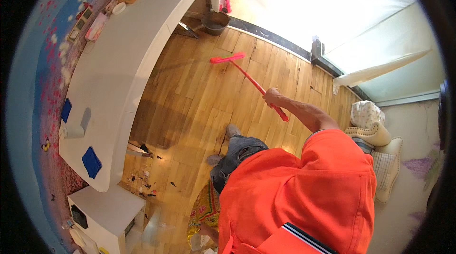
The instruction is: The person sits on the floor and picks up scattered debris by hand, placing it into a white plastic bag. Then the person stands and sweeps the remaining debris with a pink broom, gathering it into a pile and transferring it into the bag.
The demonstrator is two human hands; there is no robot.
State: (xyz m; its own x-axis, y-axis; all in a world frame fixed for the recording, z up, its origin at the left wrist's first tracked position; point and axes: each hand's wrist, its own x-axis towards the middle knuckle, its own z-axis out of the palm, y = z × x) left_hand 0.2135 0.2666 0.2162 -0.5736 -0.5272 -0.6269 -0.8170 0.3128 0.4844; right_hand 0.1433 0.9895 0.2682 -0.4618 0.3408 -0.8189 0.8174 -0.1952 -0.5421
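My right hand (273, 96) grips the red handle of a broom (255, 82), a short way from the handle's end. The broom's pink-red head (228, 58) is held out ahead over the wood-plank floor (210, 93); I cannot tell whether it touches the boards. Low in the view, my left hand (206, 231) is at the edge of a shiny yellow patterned sack (205, 204), holding it beside my leg. My forearm and red shirt partly hide the sack. Whitish scraps (196, 242) show by its mouth.
A long white desk (117, 65) runs along the left, bearing blue cloth-like squares (92, 162) and a white cup (73, 132). Small debris (146, 184) litters the floor near a white cabinet (107, 207). A dark pot (215, 22) stands ahead; cushions (386, 168) lie at right.
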